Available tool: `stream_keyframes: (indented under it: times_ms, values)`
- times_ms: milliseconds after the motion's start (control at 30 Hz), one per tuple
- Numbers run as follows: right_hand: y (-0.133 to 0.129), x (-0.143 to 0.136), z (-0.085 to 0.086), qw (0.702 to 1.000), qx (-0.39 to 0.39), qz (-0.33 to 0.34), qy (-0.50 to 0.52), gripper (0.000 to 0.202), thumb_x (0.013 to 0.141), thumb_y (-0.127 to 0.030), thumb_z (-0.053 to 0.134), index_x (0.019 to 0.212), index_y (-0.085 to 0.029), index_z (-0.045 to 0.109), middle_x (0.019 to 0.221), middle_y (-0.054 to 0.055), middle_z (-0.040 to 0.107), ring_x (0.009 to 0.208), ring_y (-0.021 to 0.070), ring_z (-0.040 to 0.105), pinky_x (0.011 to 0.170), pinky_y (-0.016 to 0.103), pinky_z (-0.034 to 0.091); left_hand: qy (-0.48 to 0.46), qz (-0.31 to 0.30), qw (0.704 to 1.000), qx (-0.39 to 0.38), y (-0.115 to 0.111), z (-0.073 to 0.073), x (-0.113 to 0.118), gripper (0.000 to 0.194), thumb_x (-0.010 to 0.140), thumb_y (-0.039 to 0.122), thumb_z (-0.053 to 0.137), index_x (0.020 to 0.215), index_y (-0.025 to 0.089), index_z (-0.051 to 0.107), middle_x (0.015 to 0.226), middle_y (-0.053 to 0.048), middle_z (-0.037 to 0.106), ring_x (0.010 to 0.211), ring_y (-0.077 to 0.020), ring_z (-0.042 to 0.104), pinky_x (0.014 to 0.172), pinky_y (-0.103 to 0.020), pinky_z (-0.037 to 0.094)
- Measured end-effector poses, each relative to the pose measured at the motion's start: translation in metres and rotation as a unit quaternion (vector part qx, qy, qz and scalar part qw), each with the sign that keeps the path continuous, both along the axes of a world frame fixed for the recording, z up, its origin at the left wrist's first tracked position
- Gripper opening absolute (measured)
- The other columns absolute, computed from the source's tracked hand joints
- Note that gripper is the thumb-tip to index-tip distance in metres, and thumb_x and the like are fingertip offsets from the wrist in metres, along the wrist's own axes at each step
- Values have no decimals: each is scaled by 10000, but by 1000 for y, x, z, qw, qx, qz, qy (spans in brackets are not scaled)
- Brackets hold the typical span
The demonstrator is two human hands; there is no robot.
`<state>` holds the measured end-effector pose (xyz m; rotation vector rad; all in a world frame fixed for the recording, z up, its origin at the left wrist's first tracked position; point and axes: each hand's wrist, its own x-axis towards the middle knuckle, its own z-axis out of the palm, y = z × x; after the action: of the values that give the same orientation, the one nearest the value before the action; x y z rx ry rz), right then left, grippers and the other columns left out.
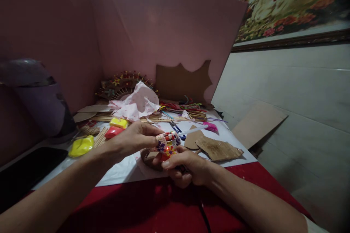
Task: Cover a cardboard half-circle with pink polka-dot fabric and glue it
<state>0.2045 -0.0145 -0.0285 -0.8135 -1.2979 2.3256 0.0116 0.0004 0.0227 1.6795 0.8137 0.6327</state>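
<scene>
A small device with a colourful flower pattern (pixel 170 150) and a lit red light is held between my two hands, over the near part of the white sheet. From it a translucent white stick (pixel 193 129) sticks out to the right. My left hand (pixel 139 137) pinches its left side with thumb and fingers. My right hand (pixel 186 165) is wrapped round its lower part from the right, fingers curled. Behind and below the hands sits a round brown ring-like piece (pixel 146 160), partly hidden. A dark cord (pixel 202 211) runs down over the red cloth.
Blue-handled scissors (pixel 178 131), cardboard pieces (pixel 218 148) and a pink packet (pixel 211 127) lie beyond my right hand. Yellow (pixel 81 146) and red (pixel 114 131) packets lie left. Crumpled tissue (pixel 138 102) and leaning cardboard (pixel 182 82) stand behind; a purple bin (pixel 45 105) is far left.
</scene>
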Motion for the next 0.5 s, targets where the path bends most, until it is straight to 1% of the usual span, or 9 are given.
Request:
stream_keyframes:
  times_ms: [100, 233, 333, 500]
  values:
    - [0, 0, 0, 1000, -3, 2, -6, 232, 677, -214, 670, 892, -155, 604, 398, -92, 445, 273, 15, 232, 289, 115, 177, 4, -9, 1000, 1, 0, 2, -1, 276, 756, 329, 646, 926, 126, 725, 794, -49, 694, 657, -131, 533, 589, -239, 360]
    - [-1, -1, -1, 1000, 7, -4, -7, 272, 687, -210, 662, 948, -158, 605, 406, -92, 455, 279, 15, 227, 294, 120, 175, 9, 35, 999, 1, -2, 2, 2, 281, 731, 355, 665, 831, 100, 725, 684, -44, 666, 567, -110, 492, 520, -226, 340]
    - [-2, -1, 0, 1000, 1, -5, -12, 261, 684, -206, 663, 933, -150, 606, 419, -90, 461, 287, 12, 242, 297, 117, 172, 23, 54, 998, 0, -3, 2, 4, 296, 712, 354, 670, 843, 96, 734, 688, -58, 677, 558, -118, 496, 517, -237, 359]
    - [-1, -1, 2, 1000, -7, -5, -15, 234, 657, -230, 685, 860, -148, 604, 388, -96, 439, 272, 15, 240, 286, 119, 164, 0, 28, 1000, -13, -4, 4, 2, 269, 719, 300, 654, 917, 144, 747, 759, -49, 710, 626, -134, 538, 587, -248, 383]
